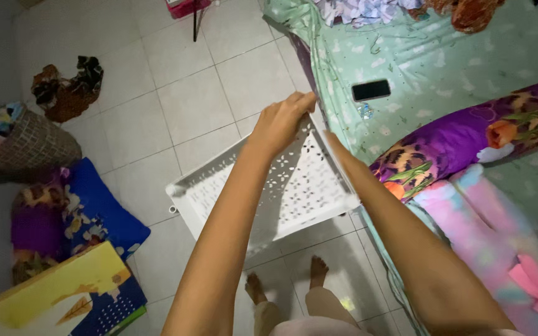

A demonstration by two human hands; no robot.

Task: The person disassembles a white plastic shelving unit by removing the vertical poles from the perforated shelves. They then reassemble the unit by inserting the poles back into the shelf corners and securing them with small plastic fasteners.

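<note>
Your left hand (283, 119) grips the far rim of a white perforated basket (269, 190), tilting it above the tiled floor (188, 93) beside the bed (443, 62); your right hand is hidden behind it, so its grip is unclear.

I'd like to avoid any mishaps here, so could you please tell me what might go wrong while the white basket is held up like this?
1. The left hand grips only the rim of the white basket, and the right hand is hidden behind it, so the tilted basket might slip.
2. Bare feet stand right below; a dropped basket could hit them.
3. The phone lies near the bed's edge and could be knocked.
</note>
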